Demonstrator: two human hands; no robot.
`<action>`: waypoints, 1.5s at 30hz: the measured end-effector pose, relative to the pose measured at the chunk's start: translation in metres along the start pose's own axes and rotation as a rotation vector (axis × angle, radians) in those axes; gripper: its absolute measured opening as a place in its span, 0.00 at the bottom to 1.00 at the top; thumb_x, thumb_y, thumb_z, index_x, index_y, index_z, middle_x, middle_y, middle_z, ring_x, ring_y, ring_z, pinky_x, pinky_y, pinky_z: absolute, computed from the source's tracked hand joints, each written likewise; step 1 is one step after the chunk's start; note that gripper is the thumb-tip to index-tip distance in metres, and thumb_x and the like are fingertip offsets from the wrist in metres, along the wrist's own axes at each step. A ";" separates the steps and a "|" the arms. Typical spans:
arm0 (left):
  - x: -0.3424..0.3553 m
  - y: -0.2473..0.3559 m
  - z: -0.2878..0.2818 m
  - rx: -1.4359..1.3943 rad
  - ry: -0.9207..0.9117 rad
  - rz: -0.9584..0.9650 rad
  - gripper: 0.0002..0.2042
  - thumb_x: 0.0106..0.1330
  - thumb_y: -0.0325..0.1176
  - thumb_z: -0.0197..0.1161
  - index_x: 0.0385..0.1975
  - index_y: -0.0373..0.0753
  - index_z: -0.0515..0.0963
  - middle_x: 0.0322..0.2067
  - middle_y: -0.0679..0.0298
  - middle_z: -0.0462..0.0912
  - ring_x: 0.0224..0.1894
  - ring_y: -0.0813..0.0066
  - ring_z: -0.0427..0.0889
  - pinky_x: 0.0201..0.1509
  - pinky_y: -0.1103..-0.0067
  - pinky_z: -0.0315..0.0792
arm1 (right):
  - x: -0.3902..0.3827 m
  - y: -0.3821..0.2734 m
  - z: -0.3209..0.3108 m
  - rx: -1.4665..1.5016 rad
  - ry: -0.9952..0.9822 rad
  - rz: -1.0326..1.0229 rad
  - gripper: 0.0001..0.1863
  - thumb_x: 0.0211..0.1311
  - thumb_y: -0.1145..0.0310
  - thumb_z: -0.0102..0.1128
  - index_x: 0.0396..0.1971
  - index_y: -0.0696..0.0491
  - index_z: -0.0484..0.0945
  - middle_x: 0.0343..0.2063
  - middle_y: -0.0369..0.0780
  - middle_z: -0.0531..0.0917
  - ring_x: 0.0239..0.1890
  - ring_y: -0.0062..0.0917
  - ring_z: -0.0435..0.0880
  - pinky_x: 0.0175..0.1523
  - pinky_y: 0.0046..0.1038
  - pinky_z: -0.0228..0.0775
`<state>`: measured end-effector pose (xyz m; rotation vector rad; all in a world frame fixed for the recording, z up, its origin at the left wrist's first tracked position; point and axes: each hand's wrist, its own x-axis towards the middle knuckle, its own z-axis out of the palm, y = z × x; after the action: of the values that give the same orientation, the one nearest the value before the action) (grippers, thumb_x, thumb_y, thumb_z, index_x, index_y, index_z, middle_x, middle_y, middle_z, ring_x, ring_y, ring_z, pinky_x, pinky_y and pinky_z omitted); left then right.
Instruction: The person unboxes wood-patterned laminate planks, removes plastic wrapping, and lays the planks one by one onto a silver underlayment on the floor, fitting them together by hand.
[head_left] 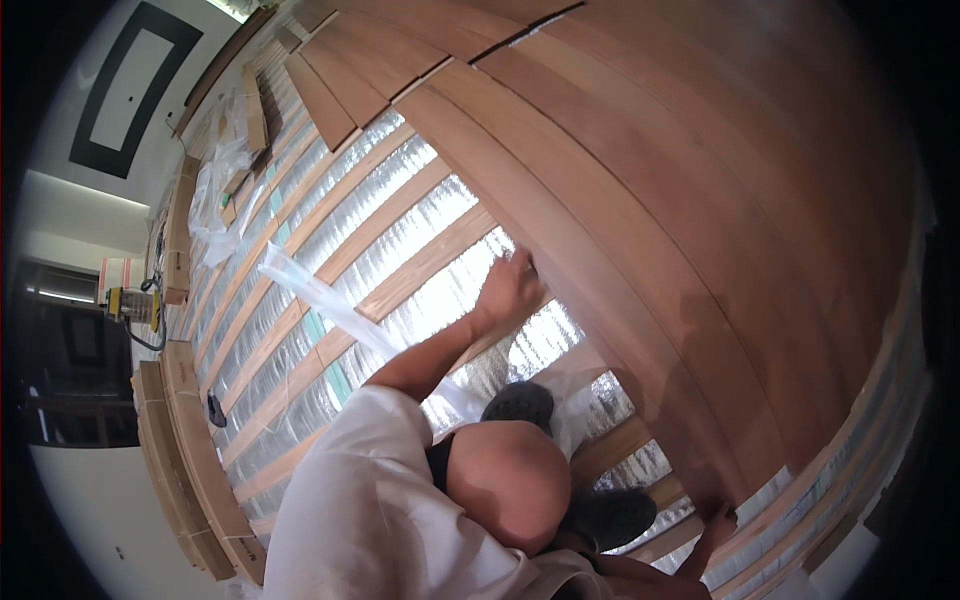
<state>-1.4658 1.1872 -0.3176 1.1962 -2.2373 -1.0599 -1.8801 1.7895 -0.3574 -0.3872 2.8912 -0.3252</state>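
Note:
A long brown wooden floorboard forms the near edge of the laid flooring. My left hand is at this edge, fingers curled against it, with a small dark spot beside the fingertips. Low on the right, my right hand closes at the near end of the same board; its fingers are partly in shadow. Under and left of the boards run light wooden battens with shiny silver foil between them. My bent knee and dark shoes stand between the two hands, over the battens.
Clear plastic strips lie across the battens. Loose boards rest at the far end. Long cardboard packs line the left side, near a yellow-and-black tool. Crumpled plastic wrap lies at the far left. A dark shoe-like item sits on the foil.

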 end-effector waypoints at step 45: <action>-0.300 -0.122 -0.112 0.377 0.627 -0.705 0.45 0.45 0.54 0.74 0.55 0.25 0.64 0.59 0.35 0.60 0.63 0.38 0.58 0.64 0.65 0.62 | 0.102 -0.039 -0.091 0.393 -0.290 0.000 0.05 0.55 0.71 0.52 0.23 0.54 0.68 0.22 0.38 0.69 0.28 0.29 0.66 0.32 0.35 0.61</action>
<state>-1.1616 1.3440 -0.3366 2.2054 -1.5696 -0.3453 -1.9880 1.7411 -0.2784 -0.3326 2.4692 -0.7532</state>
